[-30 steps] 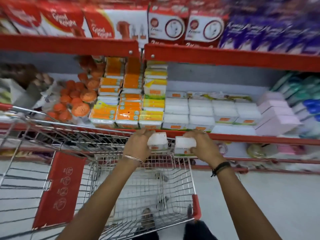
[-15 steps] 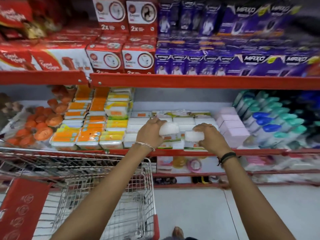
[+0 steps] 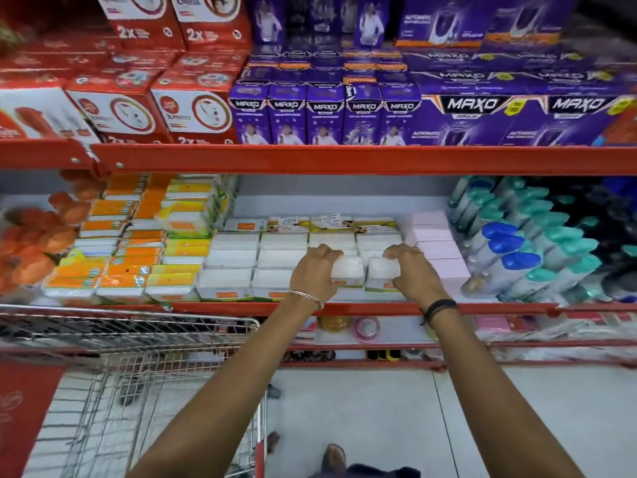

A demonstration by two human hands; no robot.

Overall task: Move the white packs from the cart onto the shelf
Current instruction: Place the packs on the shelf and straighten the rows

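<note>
White packs (image 3: 347,273) sit in both our hands at the front of the shelf (image 3: 379,308), the red-edged middle tier that serves as our reference point here. Our left hand (image 3: 314,274) has its fingers curled over the top and near side of one pack, closed firmly on it. Our right hand (image 3: 412,270) clasps a second white pack (image 3: 381,274) the same way, fingers wrapped over its top edge. The two packs lie side by side, nearly touching, just behind the shelf's front lip; we cannot tell whether they are fully resting on the shelf surface or are held slightly above it.

On the shelf directly behind and to the left of our hands stands a block of stacked white packs (image 3: 255,260) of the same kind, in several rows. Further left on the shelf are orange and yellow packs (image 3: 138,257). To the right of our hands, on the same shelf, stands a stack of pink boxes (image 3: 437,246), and beyond it teal and blue bottles (image 3: 510,250).

Above the shelf, the upper tier carries red boxes (image 3: 138,108) and purple boxes (image 3: 324,115). Below and to the left of the shelf stands the wire cart (image 3: 144,343), its rim close to the shelf's front edge.
</note>
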